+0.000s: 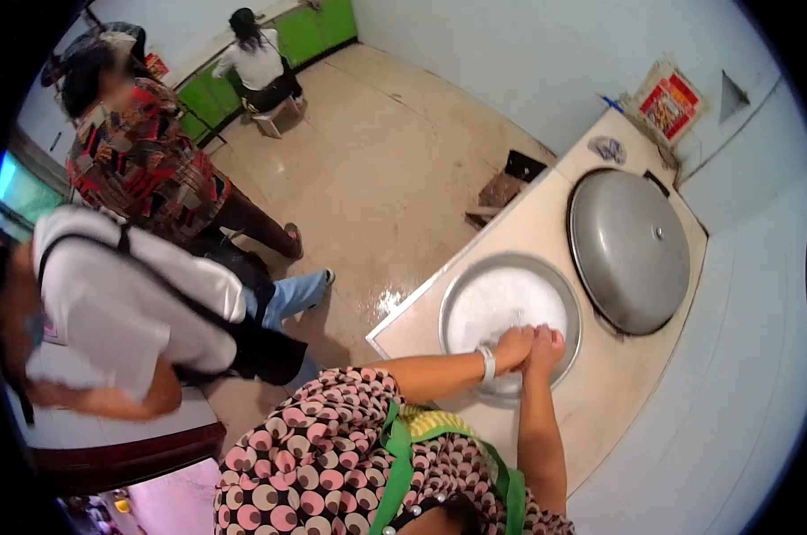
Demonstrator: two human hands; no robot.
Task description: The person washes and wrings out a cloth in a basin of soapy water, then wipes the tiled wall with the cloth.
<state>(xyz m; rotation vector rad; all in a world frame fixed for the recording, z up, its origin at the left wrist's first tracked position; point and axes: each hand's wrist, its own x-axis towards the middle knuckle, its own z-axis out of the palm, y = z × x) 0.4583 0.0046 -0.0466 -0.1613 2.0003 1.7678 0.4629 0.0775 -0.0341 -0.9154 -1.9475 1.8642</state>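
A round metal basin (575, 312) stands on the tiled counter, with white matter (502, 301) spread inside it; whether it is powder or foam I cannot make out. Over the near part of the basin, my left hand (513, 349), with a white band (486, 363) at the wrist, meets my right hand (545, 347). Both are closed, with fingers curled and pressed together. Anything between them is too small or hidden to name.
Beyond the basin, a large grey lid (631, 250) covers a pan set into the counter (421, 312). A crumpled packet (607, 149) lies at the far end. Close on the left is a person in white (145, 294); others are a person in patterned clothing (145, 160) and a seated person (261, 67).
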